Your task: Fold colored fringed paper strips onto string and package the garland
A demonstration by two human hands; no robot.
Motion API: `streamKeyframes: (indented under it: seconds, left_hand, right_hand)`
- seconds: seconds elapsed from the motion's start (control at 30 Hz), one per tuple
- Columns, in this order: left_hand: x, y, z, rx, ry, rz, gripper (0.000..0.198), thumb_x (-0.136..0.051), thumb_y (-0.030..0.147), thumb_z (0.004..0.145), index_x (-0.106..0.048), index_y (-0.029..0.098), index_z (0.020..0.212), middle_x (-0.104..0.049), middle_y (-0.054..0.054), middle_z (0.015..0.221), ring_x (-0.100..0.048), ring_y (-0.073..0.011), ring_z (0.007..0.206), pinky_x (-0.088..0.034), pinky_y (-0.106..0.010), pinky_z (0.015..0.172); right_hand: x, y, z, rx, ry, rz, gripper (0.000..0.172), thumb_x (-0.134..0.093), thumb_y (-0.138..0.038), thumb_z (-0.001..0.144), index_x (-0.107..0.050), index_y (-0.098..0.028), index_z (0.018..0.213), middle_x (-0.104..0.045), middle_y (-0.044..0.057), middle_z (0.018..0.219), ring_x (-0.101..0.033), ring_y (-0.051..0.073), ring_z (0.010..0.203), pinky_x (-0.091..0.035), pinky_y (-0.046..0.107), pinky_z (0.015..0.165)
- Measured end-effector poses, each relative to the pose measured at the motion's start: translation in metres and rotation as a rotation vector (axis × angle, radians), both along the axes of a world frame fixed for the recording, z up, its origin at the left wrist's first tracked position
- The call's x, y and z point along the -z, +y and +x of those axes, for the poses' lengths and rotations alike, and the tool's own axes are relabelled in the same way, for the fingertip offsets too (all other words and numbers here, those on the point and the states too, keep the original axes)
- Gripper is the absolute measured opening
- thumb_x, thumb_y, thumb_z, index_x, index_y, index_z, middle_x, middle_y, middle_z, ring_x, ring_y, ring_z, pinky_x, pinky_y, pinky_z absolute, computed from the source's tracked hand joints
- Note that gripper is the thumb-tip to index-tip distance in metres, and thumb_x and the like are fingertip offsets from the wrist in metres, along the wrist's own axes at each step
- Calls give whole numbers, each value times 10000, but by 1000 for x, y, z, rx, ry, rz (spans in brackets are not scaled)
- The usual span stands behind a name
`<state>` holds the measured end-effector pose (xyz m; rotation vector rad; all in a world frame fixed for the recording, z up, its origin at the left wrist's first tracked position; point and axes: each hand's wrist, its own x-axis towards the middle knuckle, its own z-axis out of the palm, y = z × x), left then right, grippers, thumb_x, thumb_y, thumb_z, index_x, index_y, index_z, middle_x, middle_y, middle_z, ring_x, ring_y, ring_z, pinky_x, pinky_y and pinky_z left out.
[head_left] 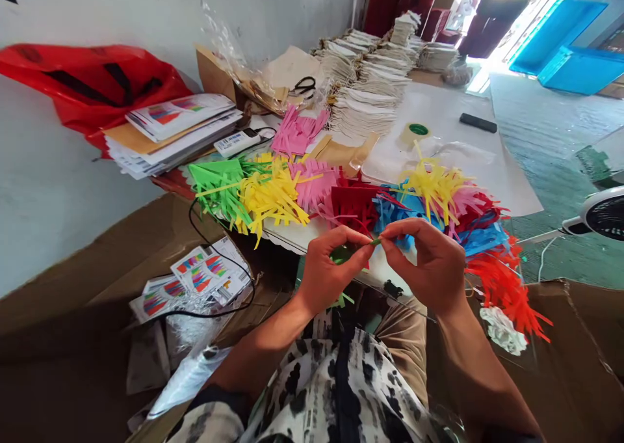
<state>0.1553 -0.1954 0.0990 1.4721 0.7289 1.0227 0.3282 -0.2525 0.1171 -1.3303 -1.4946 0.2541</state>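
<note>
My left hand (334, 264) and my right hand (429, 257) meet at the table's near edge, fingertips almost touching. Both pinch a small twisted bit of green paper fringe (375, 241). More of this green paper shows behind the left fingers, and cut strips hang below that hand; the rest is hidden. Just beyond lie piles of fringed paper: green (219, 183), yellow (273, 192), pink (314, 179), dark red (353, 199) and blue (404, 202). Another yellow bunch (436, 183) rests on the right, with red fringe (507, 280) hanging off the edge.
Stacks of paper bags (365, 85) stand at the back, near black scissors (305, 86). A tape roll (414, 133) and a black phone-like object (478, 123) lie on white sheeting. Printed sheets (180, 127) are piled left. A fan (604, 212) stands right; cardboard (121, 254) surrounds my seat.
</note>
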Motion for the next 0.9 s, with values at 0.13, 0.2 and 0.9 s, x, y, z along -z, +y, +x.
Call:
streamKeyframes:
  seconds: [0.13,0.2,0.9]
  left_hand:
    - [1,-2,1,13,21,52,177,-789,391,925,-790,215,902,-765,-31,874,-688,-169,788,-520,-296,750]
    - [1,-3,1,14,30,53,173,-786,386,929,-790,215,911,-765,-26,876,-686,-160,779,-518,-287,743]
    - [13,3,10,139,85,145,214,-748,422,963,-746,221,1038,-771,-23,985,-714,-163,890,-564,-270,816]
  right_hand:
    - [-3,-6,2,-19,-98,-7,126,-719,-198,916,-715,-270,1019,-746,0,917,-701,179,806,-562,342,750]
    - [-5,-8,3,-22,-177,-15,165,-726,-188,911,-707,-270,1052,-748,-10,923,-712,173,817,-565,331,763]
    - [7,-16,16,-6,74,-181,70,-757,-295,955,-796,-255,914,-745,8,857,-657,163,774,-505,310,698]
